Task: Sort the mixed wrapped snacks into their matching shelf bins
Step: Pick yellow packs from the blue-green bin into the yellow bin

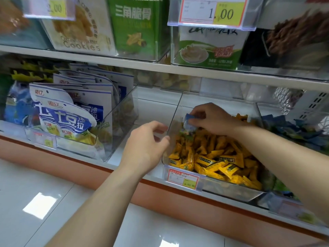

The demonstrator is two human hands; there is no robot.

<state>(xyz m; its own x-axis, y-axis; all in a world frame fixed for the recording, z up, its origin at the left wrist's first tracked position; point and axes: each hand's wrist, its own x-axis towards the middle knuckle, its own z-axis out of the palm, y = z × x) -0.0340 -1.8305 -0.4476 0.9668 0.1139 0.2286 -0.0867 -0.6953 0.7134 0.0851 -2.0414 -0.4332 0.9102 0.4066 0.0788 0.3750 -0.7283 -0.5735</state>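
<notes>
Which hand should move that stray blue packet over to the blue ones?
The right hand: it pinches the blue packet, and the blue snacks lie on its side. The left hand holds no snack and is farther away.

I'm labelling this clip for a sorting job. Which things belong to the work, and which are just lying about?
Job: right hand pinching a small blue wrapped snack; clear plastic bin of yellow wrapped snacks; blue wrapped snacks in the next bin; left hand by the bin's wall.
Lying about: blue-and-white pouches; white cookies box; green carton; yellow price tag.
</notes>
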